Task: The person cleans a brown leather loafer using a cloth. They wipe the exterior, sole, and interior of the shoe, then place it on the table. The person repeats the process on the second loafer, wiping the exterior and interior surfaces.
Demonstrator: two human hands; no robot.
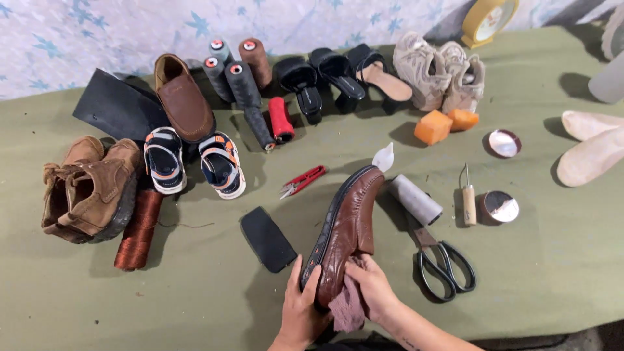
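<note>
A glossy brown leather loafer with a dark rubber sole (348,234) is lying tilted on its side on the olive-green cloth-covered table (552,260), its toe pointing away and its heel resting in the person's hands at the near edge. The left hand (302,312) is cupping the heel from the sole side, fingers curled around the dark rim, gripping it. The right hand (370,286) is closing on a dusty-pink crumpled rag (348,307) and pressing it against the leather upper near the heel. Just left of the shoe, a flat black rubber heel piece (268,238) is lying on the cloth; beyond the toe, small red thread snips (302,181) are resting apart from it. To the right, black-handled scissors (442,263) are lying beside a grey thread cone (416,199), with a wooden-handled awl (468,198) and a round open tin (499,207) further right. A matching brown loafer (184,97) is sitting at the far left, near upright thread spools (237,71).
</note>
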